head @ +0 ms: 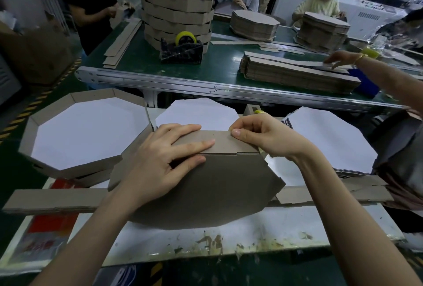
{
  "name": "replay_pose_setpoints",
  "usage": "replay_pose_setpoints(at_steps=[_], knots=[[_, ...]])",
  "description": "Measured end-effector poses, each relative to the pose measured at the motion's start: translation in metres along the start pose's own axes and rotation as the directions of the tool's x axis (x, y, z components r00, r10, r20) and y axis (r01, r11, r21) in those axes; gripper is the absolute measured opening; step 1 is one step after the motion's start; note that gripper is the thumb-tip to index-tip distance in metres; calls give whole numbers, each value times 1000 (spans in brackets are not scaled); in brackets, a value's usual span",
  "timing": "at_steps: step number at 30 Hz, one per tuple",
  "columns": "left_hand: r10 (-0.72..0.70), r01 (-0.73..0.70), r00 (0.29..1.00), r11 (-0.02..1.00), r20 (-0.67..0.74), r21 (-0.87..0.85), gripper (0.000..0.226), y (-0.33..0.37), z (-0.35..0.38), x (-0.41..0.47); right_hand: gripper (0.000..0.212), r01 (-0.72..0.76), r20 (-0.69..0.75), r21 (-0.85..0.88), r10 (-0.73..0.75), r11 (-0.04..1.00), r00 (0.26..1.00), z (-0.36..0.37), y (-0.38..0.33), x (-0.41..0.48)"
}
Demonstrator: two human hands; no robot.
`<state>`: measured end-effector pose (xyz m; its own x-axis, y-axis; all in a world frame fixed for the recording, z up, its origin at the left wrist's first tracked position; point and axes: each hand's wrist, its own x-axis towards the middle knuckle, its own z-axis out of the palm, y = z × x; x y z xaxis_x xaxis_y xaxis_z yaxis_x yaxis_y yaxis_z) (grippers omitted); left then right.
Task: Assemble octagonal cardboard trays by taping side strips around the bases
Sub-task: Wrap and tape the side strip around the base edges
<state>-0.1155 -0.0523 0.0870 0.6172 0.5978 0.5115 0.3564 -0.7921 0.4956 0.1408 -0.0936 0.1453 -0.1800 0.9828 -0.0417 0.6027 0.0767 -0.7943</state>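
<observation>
A brown octagonal cardboard base [217, 192] lies bottom-up on the white work board in front of me. A brown side strip [225, 145] is folded up along its far edge. My left hand [160, 160] rests flat with straight fingers on the strip and base, pressing them together. My right hand [263, 136] pinches the strip's top edge at its right end between thumb and fingers. A long flat strip [52, 201] runs under the base to both sides. A finished tray [84, 130] with a white inside sits at the left.
White octagonal bases [329, 139] lie at the right and behind my hands. On the green conveyor stand a black tape dispenser [182, 51] with yellow tape, a tall stack of trays [177, 2] and piles of strips [295, 71]. Another person's hand [341, 59] reaches over the strips.
</observation>
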Motion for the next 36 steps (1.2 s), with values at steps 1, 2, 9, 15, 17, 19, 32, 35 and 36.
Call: replay_pose_setpoints(at_steps=[1, 2, 9, 15, 17, 19, 32, 35, 36], knots=[[-3, 3, 1000, 1000, -4, -11, 39, -1, 0, 0, 15, 0, -5, 1, 0, 1000, 1000, 0, 0, -1], [-7, 7, 1000, 1000, -8, -24, 41, -2, 1, 0, 15, -1, -11, 0, 1, 1000, 1000, 0, 0, -1], [-14, 14, 1000, 999, -23, -30, 50, -8, 4, -2, 17, 16, -46, 4, -16, 1000, 999, -4, -5, 1], [3, -3, 1000, 1000, -18, -11, 45, -9, 4, -3, 17, 12, -3, -13, -12, 1000, 1000, 0, -4, -1], [8, -8, 1000, 1000, -19, -2, 41, -8, 3, -2, 19, 17, -6, -19, -17, 1000, 1000, 0, -3, -1], [12, -12, 1000, 1000, -16, 2, 38, -6, 1, -2, 19, 24, -5, -17, -24, 1000, 1000, 0, -5, -1], [43, -43, 999, 999, -2, -5, 36, -10, 3, 0, 17, 9, -50, -62, -12, 998, 999, 1, -9, 0], [52, -52, 999, 999, -6, 8, 36, -11, 4, 0, 17, 5, -55, -40, -7, 999, 998, 4, -7, 1], [50, -50, 999, 999, -7, 6, 36, -10, 4, 0, 16, 4, -56, -35, -6, 999, 998, 4, -7, 1]])
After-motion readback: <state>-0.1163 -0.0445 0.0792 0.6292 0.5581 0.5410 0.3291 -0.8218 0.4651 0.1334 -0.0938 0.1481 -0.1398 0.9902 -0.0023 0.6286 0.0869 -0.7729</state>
